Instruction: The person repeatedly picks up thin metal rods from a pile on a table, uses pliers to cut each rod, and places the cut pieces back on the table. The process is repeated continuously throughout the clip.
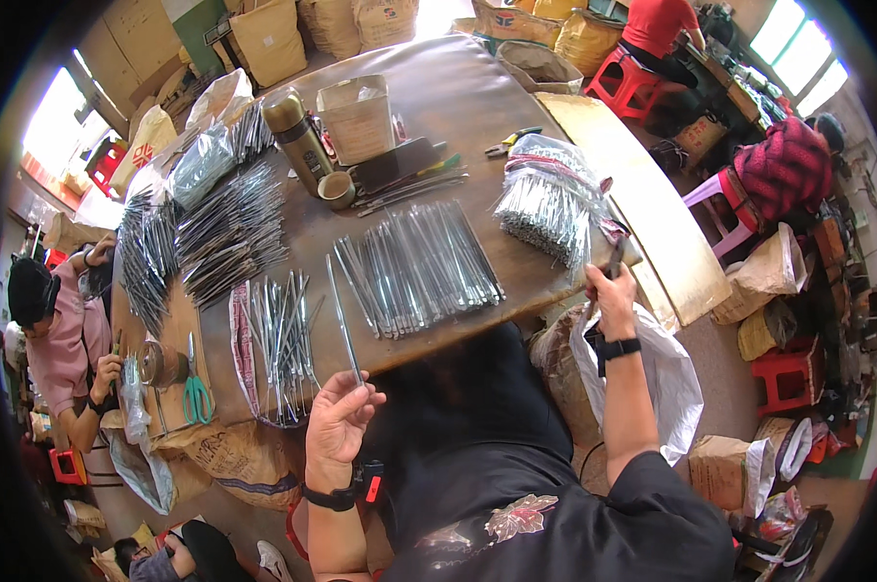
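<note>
My left hand (340,422) pinches a slim metal rod (343,320) between thumb and fingers, its length slanting up over the table's near edge. Closed round a dark hand tool (616,254) is my right hand (613,303), at the right edge of the table; the tool's exact kind is hard to make out. Between the hands, a row of metal rods (419,272) lies side by side. Just beyond my right hand sits a bundle of silvery rods (545,213), partly wrapped in clear plastic. A smaller loose heap of rods (281,330) lies left of my left hand.
Bigger rod piles (230,233) cover the table's left side, near teal-handled scissors (197,396). Farther back stand a thermos (293,136), a cup (337,190) and a box (356,121). A white sack (657,378) hangs below my right hand. Co-workers sit left and right.
</note>
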{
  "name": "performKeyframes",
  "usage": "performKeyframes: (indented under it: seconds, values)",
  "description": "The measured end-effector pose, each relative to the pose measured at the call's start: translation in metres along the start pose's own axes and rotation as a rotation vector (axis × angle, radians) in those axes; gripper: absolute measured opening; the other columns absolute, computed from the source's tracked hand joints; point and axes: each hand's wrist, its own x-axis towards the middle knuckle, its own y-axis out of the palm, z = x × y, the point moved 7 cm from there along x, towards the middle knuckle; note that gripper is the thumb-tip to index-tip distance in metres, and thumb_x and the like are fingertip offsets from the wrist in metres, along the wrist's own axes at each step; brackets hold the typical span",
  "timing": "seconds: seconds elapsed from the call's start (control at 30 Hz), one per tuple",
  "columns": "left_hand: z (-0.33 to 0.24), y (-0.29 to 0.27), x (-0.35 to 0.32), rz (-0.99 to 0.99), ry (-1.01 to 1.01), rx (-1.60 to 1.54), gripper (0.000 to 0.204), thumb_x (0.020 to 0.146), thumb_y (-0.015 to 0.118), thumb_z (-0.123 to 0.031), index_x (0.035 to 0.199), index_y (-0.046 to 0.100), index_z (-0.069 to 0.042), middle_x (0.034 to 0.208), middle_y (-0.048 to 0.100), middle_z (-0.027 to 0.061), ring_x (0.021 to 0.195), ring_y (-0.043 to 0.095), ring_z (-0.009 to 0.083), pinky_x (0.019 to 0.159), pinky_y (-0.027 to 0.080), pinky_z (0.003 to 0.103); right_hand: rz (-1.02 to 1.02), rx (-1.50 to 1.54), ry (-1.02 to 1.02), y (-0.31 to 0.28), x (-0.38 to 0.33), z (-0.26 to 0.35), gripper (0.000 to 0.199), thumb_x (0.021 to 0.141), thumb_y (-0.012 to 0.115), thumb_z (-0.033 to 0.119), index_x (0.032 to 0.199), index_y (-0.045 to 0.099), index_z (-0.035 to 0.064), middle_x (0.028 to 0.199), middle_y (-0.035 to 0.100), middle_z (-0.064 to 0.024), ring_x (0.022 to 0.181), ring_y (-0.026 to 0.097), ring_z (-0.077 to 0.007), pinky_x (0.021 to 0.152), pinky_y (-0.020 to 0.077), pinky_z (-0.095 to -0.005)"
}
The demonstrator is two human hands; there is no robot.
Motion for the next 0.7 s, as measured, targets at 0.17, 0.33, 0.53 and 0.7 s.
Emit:
performKeyframes:
  seconds: [0.17, 0.33, 0.53, 0.7]
  values:
    - [-0.002, 0.014, 0.004, 0.021, 0.024, 0.075, 0.023, 0.081, 0.067, 0.003, 0.103, 0.063, -0.002, 0.087, 0.069, 0.0093, 0.079, 0.070, 0.0234, 0.065, 0.057, 0.023, 0.033, 0.246, -0.002, 0.006, 0.020, 0.011, 0.022, 0.078, 0.072, 0.003, 0.089, 0.052, 0.0033, 0.067, 0.058, -0.0063, 0.051, 0.057, -0.0153, 0.048, 0.0491, -0.0285]
    - [0.000, -0.006, -0.004, -0.052, 0.025, 0.100, 0.024, 0.080, 0.069, 0.003, 0.101, 0.063, -0.003, 0.085, 0.069, 0.0079, 0.076, 0.069, 0.0221, 0.062, 0.054, 0.023, 0.107, 0.441, 0.266, -0.013, 0.015, 0.000, 0.021, 0.080, 0.067, 0.000, 0.095, 0.053, 0.0023, 0.070, 0.060, -0.0081, 0.058, 0.061, -0.0184, 0.053, 0.0539, -0.0326]
    - [0.007, -0.008, -0.003, -0.046, -0.002, 0.133, 0.025, 0.079, 0.068, 0.003, 0.102, 0.061, -0.003, 0.085, 0.068, 0.0090, 0.075, 0.069, 0.0227, 0.058, 0.054, 0.022, 0.448, 0.902, 0.548, -0.001, 0.002, -0.010, 0.031, 0.090, 0.060, 0.013, 0.113, 0.055, -0.0062, 0.075, 0.058, -0.0040, 0.070, 0.058, -0.0159, 0.069, 0.0527, -0.0346]
    - [0.004, 0.013, 0.002, -0.009, -0.006, 0.147, 0.025, 0.080, 0.066, 0.002, 0.104, 0.060, 0.000, 0.086, 0.068, 0.0111, 0.081, 0.070, 0.0264, 0.066, 0.058, 0.027, 0.413, 1.119, 0.640, 0.024, 0.028, 0.000, 0.021, 0.092, 0.056, 0.008, 0.106, 0.052, -0.0067, 0.075, 0.054, -0.0057, 0.069, 0.054, -0.0166, 0.072, 0.0503, -0.0346]
